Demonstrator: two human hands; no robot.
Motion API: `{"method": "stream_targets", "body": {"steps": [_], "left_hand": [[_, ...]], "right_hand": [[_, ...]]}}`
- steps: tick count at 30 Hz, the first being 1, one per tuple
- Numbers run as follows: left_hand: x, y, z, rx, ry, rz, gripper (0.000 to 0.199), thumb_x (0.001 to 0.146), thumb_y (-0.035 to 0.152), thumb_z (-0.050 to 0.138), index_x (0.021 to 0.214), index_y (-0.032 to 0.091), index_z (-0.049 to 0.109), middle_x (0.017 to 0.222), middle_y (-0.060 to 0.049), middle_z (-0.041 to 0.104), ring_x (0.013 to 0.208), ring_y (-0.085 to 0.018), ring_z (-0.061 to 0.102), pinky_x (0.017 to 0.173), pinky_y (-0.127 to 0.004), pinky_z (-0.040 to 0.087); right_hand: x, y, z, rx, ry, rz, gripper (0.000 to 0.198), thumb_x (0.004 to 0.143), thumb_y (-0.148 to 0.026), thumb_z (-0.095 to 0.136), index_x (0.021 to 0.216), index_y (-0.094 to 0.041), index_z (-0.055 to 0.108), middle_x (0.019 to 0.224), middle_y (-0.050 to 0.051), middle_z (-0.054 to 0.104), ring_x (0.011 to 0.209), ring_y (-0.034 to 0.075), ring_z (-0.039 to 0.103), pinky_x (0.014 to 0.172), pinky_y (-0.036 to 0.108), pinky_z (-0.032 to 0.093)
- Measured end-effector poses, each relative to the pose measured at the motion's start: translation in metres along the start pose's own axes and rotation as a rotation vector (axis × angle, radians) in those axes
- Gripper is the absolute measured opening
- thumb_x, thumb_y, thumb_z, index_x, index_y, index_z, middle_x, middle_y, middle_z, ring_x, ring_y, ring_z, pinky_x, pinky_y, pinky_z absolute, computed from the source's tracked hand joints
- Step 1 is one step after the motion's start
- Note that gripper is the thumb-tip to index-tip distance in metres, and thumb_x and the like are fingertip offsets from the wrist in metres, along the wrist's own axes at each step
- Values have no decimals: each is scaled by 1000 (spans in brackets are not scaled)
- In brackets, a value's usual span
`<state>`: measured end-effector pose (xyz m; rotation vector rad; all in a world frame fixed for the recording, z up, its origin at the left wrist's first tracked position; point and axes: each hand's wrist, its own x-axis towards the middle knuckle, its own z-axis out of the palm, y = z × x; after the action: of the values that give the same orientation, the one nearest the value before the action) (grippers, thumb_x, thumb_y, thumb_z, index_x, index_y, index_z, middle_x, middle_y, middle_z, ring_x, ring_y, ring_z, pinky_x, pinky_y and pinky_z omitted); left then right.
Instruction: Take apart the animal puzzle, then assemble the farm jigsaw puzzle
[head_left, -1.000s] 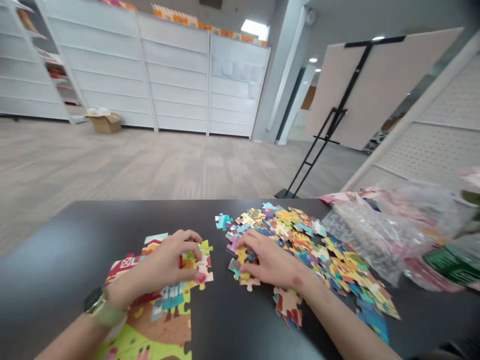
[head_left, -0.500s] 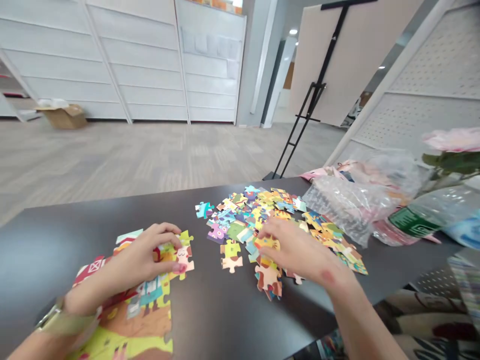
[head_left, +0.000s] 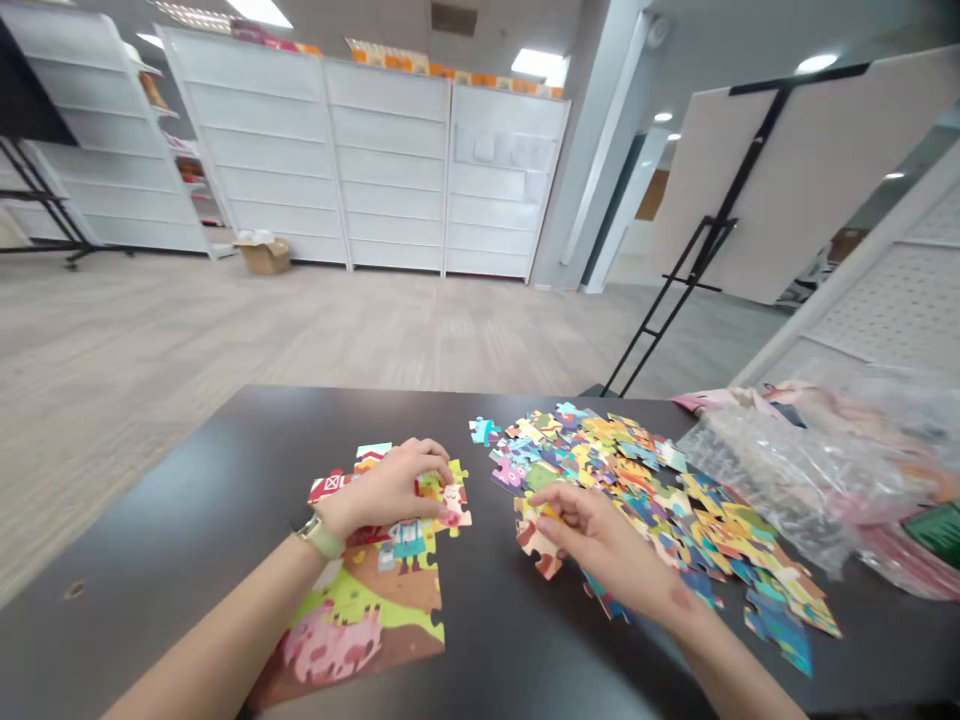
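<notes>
A partly joined jigsaw puzzle (head_left: 397, 585) with a farm picture lies on the dark table. My left hand (head_left: 394, 485) is over its upper part, thumb and fingertips curled around a puzzle piece (head_left: 454, 503) with a pale animal face at the right edge. Part of the picture is hidden under that hand. To the right, my right hand (head_left: 592, 530) has thumb and forefinger closed on a yellow, pale and brown puzzle piece (head_left: 534, 540). Its fingers cover part of this piece. Beside and beyond this hand spreads a heap of loose puzzle pieces (head_left: 600, 450).
A turquoise piece (head_left: 484, 431) lies apart behind the heap. Clear plastic bags (head_left: 802, 460) crowd the table's right side, with a green-labelled bottle (head_left: 934, 530) at the edge. Past the table (head_left: 187, 520) stand a black easel (head_left: 697, 250) and white shelving (head_left: 386, 170).
My right hand has moved left, nearer the joined puzzle, with the piece at its fingertips. My left hand has stayed on the puzzle. The head view has swung left and up.
</notes>
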<state>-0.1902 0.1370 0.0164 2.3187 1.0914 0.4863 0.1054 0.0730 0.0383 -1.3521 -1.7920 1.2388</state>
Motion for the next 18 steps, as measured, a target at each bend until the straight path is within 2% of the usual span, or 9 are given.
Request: {"method": "stream_targets", "body": {"steps": [3, 5, 7, 13, 18], "left_hand": [[-1, -8, -4, -16, -10, 20, 25, 83, 37, 78, 103, 25, 71, 125, -5, 60, 114, -24, 56, 99, -35, 45], [-2, -12, -8, 7, 6, 13, 24, 83, 36, 78, 103, 25, 70, 123, -4, 61, 113, -25, 56, 98, -35, 45], [-3, -17, -11, 44, 36, -14, 23, 82, 35, 79, 101, 25, 71, 120, -4, 62, 112, -25, 57, 97, -35, 44], [-5, -25, -14, 45, 71, -46, 27, 79, 33, 82, 103, 26, 71, 119, -3, 62, 112, -25, 57, 99, -34, 42], [-6, -23, -13, 45, 65, -52, 25, 83, 33, 79, 105, 27, 71, 120, -3, 61, 112, -25, 56, 100, -36, 41]], "right_hand": [[33, -5, 27, 112, -163, 30, 27, 82, -45, 69, 86, -21, 58, 73, 0, 68, 64, 15, 65, 58, 25, 48], [51, -7, 41, 40, -186, 17, 24, 78, -39, 72, 80, -20, 58, 64, -3, 62, 58, 13, 59, 54, 22, 42], [63, -6, 49, -78, -192, -30, 18, 79, -34, 71, 78, -19, 61, 64, -3, 62, 59, 12, 57, 54, 23, 40], [61, 1, 54, -372, -167, -166, 12, 88, -33, 64, 84, -22, 67, 69, -1, 64, 63, 15, 58, 59, 27, 42], [56, 1, 55, -455, -149, -311, 10, 93, -29, 58, 88, -23, 64, 89, 4, 66, 80, 19, 61, 73, 32, 48]]}}
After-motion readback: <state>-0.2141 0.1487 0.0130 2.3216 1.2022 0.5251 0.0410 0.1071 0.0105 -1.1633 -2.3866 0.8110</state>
